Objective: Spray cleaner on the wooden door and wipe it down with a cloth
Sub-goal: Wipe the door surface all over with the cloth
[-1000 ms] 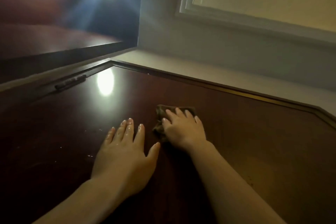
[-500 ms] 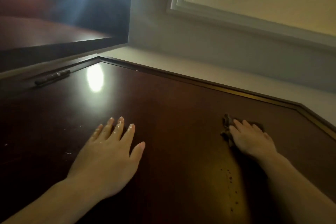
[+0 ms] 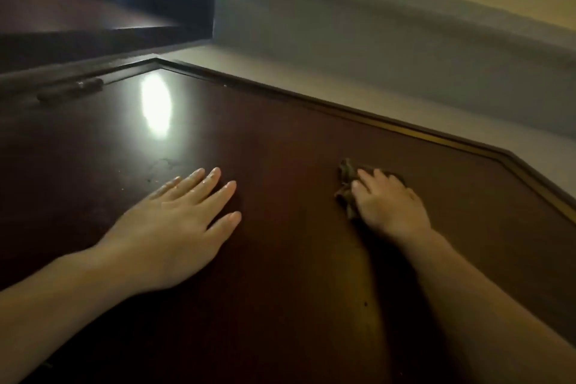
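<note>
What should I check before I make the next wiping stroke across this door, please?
1. Cloth bunched under the right hand and pressed on the door: ok.
2. Left hand flat on the door, apart from the cloth: ok.
3. Bare wood between the cloth and the door frame for the stroke: ok.
4. Cleaner on the wood ahead of the cloth: cannot tell, the light is too dim.
5. Spray bottle at hand: cannot tell, none in view.
6. Door free of marks: not ok, a small dark speck sits beside the right forearm.
</note>
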